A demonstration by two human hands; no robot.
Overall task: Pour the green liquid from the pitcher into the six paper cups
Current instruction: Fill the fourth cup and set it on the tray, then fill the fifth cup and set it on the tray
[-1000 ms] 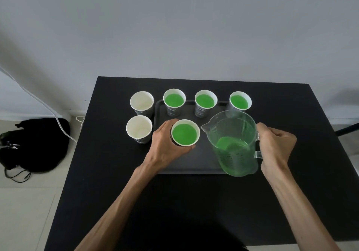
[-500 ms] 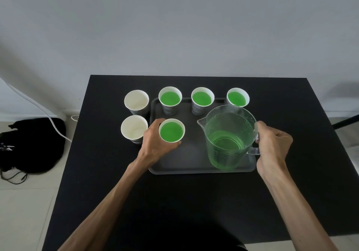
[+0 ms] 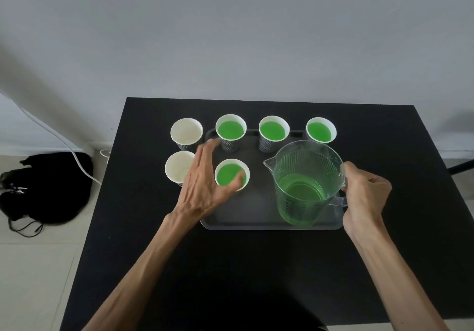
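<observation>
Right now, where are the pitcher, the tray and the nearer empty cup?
pitcher [image 3: 305,177]: head view, ribbed clear wall.
tray [image 3: 259,224]: head view, near rim.
nearer empty cup [image 3: 177,168]: head view, white inside.

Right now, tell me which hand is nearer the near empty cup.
Left. The left hand reaches beside the near empty cup, covering its right edge. The right hand grips the pitcher handle far across the tray.

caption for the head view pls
Right hand grips the pitcher; four of six paper cups filled.

A plain room: bare grey wall [image 3: 230,36], black table [image 3: 256,266], tiled floor [image 3: 33,266].
</observation>
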